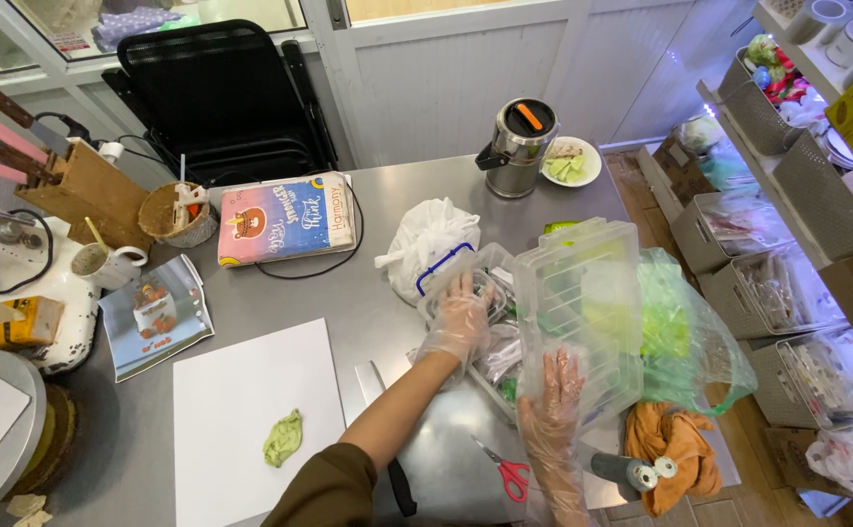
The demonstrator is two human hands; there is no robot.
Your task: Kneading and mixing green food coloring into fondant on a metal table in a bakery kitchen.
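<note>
Gloved left hand (462, 317) lies flat inside a clear container (465, 293), its contents hard to make out. Right hand (555, 390), fingers spread, props a clear lid (587, 303) upright, seemingly ungripped, near the desk (368, 303) edge.

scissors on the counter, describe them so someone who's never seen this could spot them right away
Start at the steel counter and go to its near edge, just left of the gloved right hand. The scissors lie flat there, right of the black-handled knife. Their red handles set them apart from everything nearby.
</note>
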